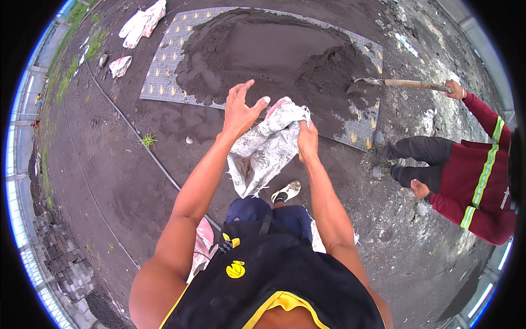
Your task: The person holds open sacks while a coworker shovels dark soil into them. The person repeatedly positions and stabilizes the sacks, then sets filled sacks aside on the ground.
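Right hand (308, 140) grips the right edge of the sack (271, 147), which hangs just below the left hand (241, 112), spread wide and seemingly holding nothing; a second pinch there would likely steady the limp cloth. Room to move opens left toward the hose (131, 128); ahead lies the edge of the mat (164, 71), with the shovel (413, 84) and co-worker (471, 175) crowding the right.

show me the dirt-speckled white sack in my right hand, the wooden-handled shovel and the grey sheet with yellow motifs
Dirt-speckled white sack (272, 149): head view, on its crumpled middle.
Wooden-handled shovel (412, 84): head view, midway along its handle.
Grey sheet with yellow motifs (164, 66): head view, on its bare left end.
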A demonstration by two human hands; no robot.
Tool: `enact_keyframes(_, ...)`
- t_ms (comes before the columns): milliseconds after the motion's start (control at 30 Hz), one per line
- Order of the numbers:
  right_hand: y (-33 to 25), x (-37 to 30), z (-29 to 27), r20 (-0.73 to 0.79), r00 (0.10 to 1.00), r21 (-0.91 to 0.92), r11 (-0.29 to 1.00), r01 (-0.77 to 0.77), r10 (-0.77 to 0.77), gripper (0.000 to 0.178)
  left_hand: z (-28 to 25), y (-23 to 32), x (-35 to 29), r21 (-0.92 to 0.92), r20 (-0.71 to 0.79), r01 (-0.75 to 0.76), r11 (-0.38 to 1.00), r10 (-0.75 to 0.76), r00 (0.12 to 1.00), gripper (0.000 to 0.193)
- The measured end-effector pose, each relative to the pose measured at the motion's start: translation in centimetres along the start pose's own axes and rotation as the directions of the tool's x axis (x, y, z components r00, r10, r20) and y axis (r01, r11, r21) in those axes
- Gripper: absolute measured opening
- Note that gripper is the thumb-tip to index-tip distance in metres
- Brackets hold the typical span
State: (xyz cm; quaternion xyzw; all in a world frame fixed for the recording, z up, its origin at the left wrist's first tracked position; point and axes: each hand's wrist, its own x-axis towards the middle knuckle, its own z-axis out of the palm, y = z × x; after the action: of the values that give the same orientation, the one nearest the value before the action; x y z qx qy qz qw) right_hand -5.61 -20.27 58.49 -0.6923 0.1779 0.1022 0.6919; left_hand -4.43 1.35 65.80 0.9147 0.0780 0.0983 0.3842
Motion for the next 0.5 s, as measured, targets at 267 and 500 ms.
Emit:
enact_keyframes(267,1.9,-0.8,2.2,-0.277,0.945,0.241,0.965,-0.104,0.171,0.038,1.9,-18.5,-15.6,-0.183,0.328,0.896,0.404,-0.834,0.444,0.102)
enact_keyframes(500,1.9,-3.5,0.4,-0.357,0.871,0.554,0.827,-0.094,0.338,0.036,12.0,-21.7,-15.2,-0.270,0.909,0.802,-0.533,-0.417,0.029,0.109)
